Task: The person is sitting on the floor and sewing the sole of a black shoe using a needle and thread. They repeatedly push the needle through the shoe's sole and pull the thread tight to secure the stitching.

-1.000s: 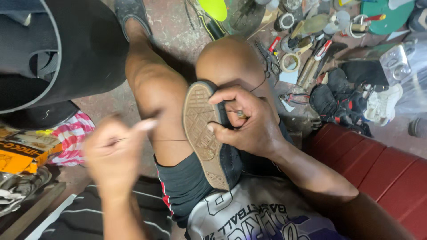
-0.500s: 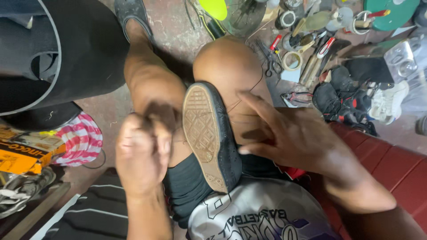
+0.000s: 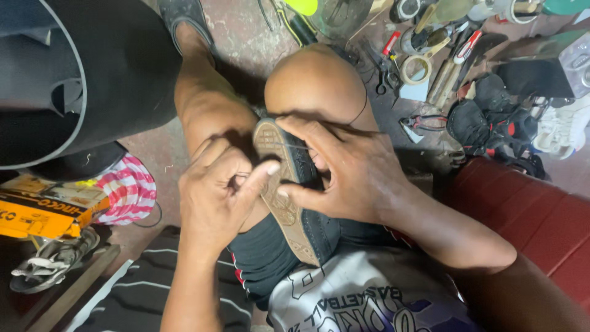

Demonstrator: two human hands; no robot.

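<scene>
A dark shoe [image 3: 295, 215] with a worn tan sole lies between my knees, sole turned to the left and toe pointing away from me. My right hand [image 3: 344, 172] wraps over its upper, fingers spread across the toe end and thumb against the sole edge. My left hand [image 3: 218, 193] presses on the sole side, thumb touching the rim of the sole near the toe. A thin thread [image 3: 289, 146] runs across the toe under my right fingers. Whether my left fingers pinch a needle is hidden.
Several hand tools, tape rolls and pliers [image 3: 424, 61] lie scattered on the floor at the upper right beside dark shoes [image 3: 491, 117] and a white shoe [image 3: 562, 132]. A red bench [image 3: 528, 215] is on the right. An orange box [image 3: 43, 215] and a striped cloth [image 3: 126, 190] sit on the left.
Both hands have closed in on the shoe's toe end. My right hand, spread loosely beside the shoe before, now grips the upper; my left hand moved up to the sole rim.
</scene>
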